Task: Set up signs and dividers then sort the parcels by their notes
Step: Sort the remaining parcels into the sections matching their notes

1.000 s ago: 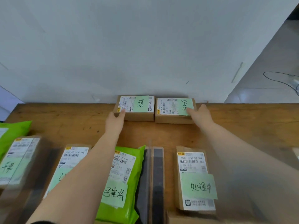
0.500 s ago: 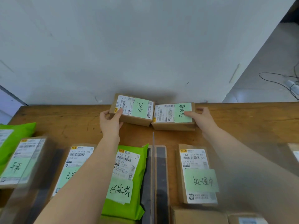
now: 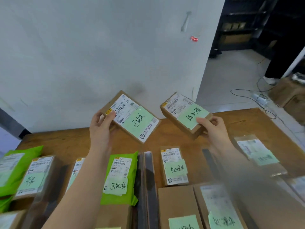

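While we are lifting both cartons above the wooden table (image 3: 165,134), our left hand (image 3: 100,128) is pinching the left box (image 3: 132,118) at its corner. Our right hand (image 3: 212,129) is gripping the right box (image 3: 184,113) similarly; both seem light and stiff.

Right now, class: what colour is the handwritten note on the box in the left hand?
Pale green note, black writing; head view.

- Boxes (image 3: 132,119) – matt brown cardboard, white paper labels, pale green paper notes.
- Mailers (image 3: 121,177) – glossy green plastic.
- Table (image 3: 168,134) – smooth brown wood.
- Dividers (image 3: 257,184) – clear glossy plastic.
- Wall (image 3: 99,47) – matt white.
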`<act>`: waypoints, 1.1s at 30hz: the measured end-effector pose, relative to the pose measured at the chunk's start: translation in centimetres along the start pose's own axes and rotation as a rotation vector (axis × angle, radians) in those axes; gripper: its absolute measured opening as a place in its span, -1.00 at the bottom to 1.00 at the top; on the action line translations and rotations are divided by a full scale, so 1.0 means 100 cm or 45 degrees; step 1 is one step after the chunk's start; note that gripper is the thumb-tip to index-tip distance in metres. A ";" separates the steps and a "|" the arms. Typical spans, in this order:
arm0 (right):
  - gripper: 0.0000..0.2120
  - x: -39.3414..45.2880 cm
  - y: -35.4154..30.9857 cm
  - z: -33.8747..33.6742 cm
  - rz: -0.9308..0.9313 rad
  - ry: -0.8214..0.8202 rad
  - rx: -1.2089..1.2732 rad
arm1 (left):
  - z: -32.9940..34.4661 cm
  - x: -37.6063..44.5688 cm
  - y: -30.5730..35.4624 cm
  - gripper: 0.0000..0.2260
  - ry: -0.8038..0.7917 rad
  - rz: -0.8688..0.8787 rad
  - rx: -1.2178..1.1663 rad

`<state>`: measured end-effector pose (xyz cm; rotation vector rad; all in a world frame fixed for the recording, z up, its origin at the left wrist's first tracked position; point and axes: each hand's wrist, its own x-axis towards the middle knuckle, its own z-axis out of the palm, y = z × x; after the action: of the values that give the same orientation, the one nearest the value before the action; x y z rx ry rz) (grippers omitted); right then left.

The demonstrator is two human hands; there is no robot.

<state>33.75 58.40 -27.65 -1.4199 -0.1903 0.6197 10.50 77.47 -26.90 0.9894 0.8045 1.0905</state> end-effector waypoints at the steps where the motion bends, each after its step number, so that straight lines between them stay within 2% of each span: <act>1: -0.51 -0.015 -0.004 -0.010 0.017 0.019 0.052 | 0.004 -0.016 0.004 -0.80 -0.037 -0.007 -0.010; 4: -0.50 -0.061 -0.012 -0.044 0.033 0.046 0.179 | 0.020 -0.063 0.012 -0.81 -0.132 -0.049 -0.033; 8: -0.57 -0.126 -0.016 -0.094 0.035 -0.021 0.342 | 0.048 -0.133 0.017 -0.77 -0.203 -0.095 -0.014; 12: -0.53 -0.179 -0.022 -0.147 0.010 -0.026 0.468 | 0.070 -0.205 0.020 -0.73 -0.252 -0.094 0.019; 17: -0.44 -0.239 -0.034 -0.221 -0.049 0.069 0.416 | 0.090 -0.290 0.013 -0.73 -0.267 -0.148 0.010; 23: -0.55 -0.299 -0.031 -0.292 -0.095 0.105 0.431 | 0.115 -0.377 -0.004 -0.80 -0.345 -0.165 0.086; 30: -0.62 -0.333 -0.035 -0.352 -0.102 0.115 0.459 | 0.150 -0.436 -0.017 -0.77 -0.390 -0.212 0.132; 33: -0.58 -0.333 -0.037 -0.374 -0.088 0.136 0.486 | 0.169 -0.447 -0.024 -0.78 -0.433 -0.229 0.138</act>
<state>25.12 9.24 -22.47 -1.0688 -0.0329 0.4911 14.08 30.17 -20.73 1.1337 0.6639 0.7049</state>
